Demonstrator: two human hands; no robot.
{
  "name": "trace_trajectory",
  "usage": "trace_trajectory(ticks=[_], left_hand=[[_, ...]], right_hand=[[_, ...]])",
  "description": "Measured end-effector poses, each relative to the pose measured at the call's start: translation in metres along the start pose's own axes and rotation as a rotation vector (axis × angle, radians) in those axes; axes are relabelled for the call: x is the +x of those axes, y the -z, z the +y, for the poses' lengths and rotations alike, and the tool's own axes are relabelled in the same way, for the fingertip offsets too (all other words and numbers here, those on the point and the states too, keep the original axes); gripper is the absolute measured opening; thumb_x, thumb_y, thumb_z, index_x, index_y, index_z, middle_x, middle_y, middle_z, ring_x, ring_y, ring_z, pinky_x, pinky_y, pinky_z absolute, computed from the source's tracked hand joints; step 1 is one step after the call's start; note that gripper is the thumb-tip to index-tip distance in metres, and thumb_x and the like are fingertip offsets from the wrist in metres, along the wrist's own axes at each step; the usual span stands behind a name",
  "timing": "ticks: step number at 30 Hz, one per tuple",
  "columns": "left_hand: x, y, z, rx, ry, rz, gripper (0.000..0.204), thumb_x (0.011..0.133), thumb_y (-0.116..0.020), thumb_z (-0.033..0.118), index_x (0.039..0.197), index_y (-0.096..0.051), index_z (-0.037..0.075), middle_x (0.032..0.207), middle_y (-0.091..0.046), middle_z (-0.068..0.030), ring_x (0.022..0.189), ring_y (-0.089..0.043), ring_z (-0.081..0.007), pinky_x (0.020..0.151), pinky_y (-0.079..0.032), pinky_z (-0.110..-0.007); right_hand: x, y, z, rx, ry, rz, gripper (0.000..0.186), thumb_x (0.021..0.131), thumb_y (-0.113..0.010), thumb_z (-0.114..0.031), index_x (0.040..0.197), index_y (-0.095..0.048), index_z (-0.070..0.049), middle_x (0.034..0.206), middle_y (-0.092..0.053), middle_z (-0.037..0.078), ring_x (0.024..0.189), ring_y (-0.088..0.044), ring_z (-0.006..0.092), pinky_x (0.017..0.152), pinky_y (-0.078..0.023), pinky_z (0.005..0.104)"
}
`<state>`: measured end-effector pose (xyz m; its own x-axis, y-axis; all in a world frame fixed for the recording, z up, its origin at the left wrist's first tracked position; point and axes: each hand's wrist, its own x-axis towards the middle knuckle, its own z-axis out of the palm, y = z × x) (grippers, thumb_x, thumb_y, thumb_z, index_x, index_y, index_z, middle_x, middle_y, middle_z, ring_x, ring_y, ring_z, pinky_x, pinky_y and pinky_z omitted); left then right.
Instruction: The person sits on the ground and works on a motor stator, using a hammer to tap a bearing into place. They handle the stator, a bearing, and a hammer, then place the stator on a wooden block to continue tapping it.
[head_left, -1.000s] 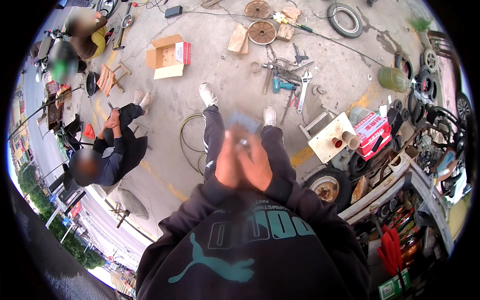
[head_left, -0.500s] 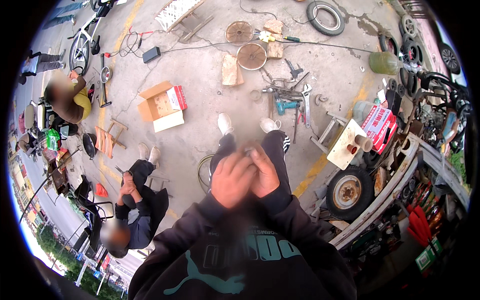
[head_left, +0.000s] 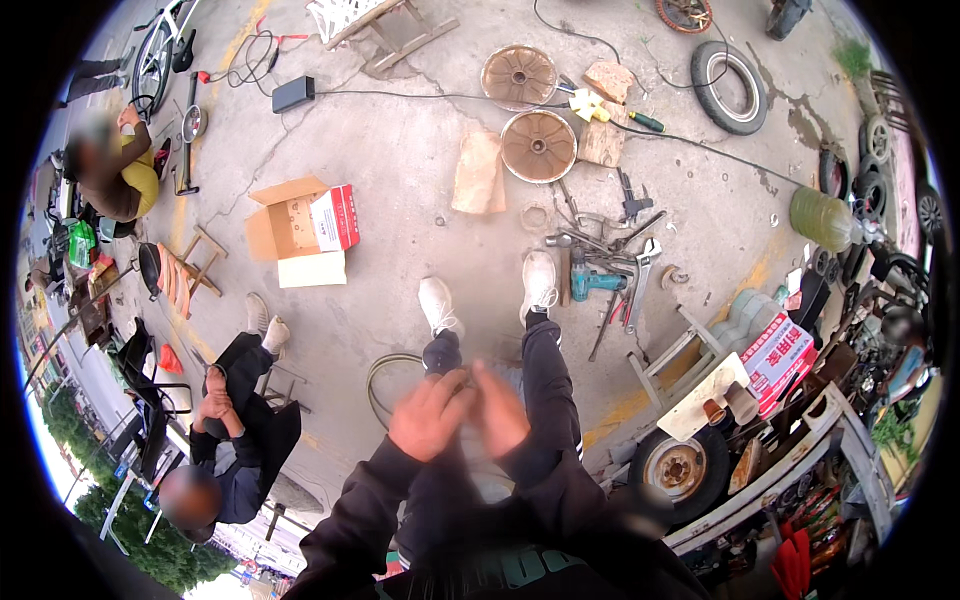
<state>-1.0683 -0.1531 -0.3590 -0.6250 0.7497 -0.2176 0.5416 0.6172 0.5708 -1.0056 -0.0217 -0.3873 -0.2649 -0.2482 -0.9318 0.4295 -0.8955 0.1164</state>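
Observation:
My left hand (head_left: 428, 416) and my right hand (head_left: 500, 412) are close together in front of my lap, between my legs. The fingers of my left hand are bent inward, and what they hold, if anything, cannot be made out. My right hand is smeared by motion, with its fingertips beside the left ones. Beneath and left of my hands, a coiled hose or tyre-like ring (head_left: 382, 375) lies on the ground. My white shoes (head_left: 438, 303) stand flat on the concrete beyond the hands.
Ahead right lie a teal power drill (head_left: 595, 282), an adjustable wrench (head_left: 643, 275) and rusty wheel discs (head_left: 539, 146). An open cardboard box (head_left: 295, 228) stands ahead left. A person (head_left: 240, 410) sits at left. A tyre (head_left: 680, 468) and low wooden stool (head_left: 672, 360) are at right.
My view has tilted forward, so the ground things look lower and my chest shows less. My legs look straighter. Both hands have moved slightly left and lower in the picture, still close together.

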Motion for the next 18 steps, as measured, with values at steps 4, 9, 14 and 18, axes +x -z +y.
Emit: trace_trajectory(ticks=[4, 9, 14, 18], left_hand=[[0.047, -0.085, -0.065, -0.185, 0.073, 0.144, 0.027, 0.081, -0.073, 0.004, 0.105, -0.063, 0.005, 0.096, -0.067, -0.0089, 0.074, -0.064, -0.0246, 0.065, -0.054, -0.034], [0.082, -0.204, -0.123, -1.097, 0.694, -0.014, 0.011, 0.098, -0.058, 0.007, 0.107, -0.060, 0.001, 0.083, -0.064, -0.0055, 0.071, -0.062, -0.0149, 0.065, -0.051, -0.029], [0.067, -0.279, -0.158, -1.659, 0.870, -0.166, 0.015, 0.100, -0.047, 0.006, 0.107, -0.060, 0.001, 0.082, -0.060, -0.0049, 0.067, -0.058, -0.0134, 0.062, -0.048, -0.027], [0.074, -0.273, -0.170, -1.584, 0.865, -0.258, 0.015, 0.102, -0.052, 0.010, 0.108, -0.061, -0.001, 0.072, -0.054, -0.0008, 0.062, -0.049, -0.0076, 0.057, -0.042, -0.023]], right_hand=[[0.102, 0.035, -0.058, -0.385, 0.030, -0.089, 0.032, 0.105, -0.053, -0.032, 0.117, -0.058, -0.003, 0.101, -0.063, 0.006, 0.090, -0.065, 0.0153, 0.078, -0.056, 0.0292], [0.268, 0.121, -0.170, -0.860, 0.318, 0.049, 0.021, 0.096, -0.064, -0.019, 0.107, -0.062, -0.001, 0.093, -0.064, 0.005, 0.077, -0.064, 0.0135, 0.066, -0.051, 0.0271], [0.376, 0.174, -0.290, -0.943, 0.378, 0.289, 0.024, 0.094, -0.066, -0.025, 0.099, -0.065, -0.002, 0.080, -0.061, 0.001, 0.068, -0.059, 0.0107, 0.060, -0.051, 0.0290], [0.454, 0.192, -0.333, -0.859, 0.415, 0.469, 0.039, 0.091, -0.071, -0.042, 0.095, -0.065, -0.004, 0.074, -0.057, 0.000, 0.060, -0.056, 0.0123, 0.051, -0.045, 0.0304]])
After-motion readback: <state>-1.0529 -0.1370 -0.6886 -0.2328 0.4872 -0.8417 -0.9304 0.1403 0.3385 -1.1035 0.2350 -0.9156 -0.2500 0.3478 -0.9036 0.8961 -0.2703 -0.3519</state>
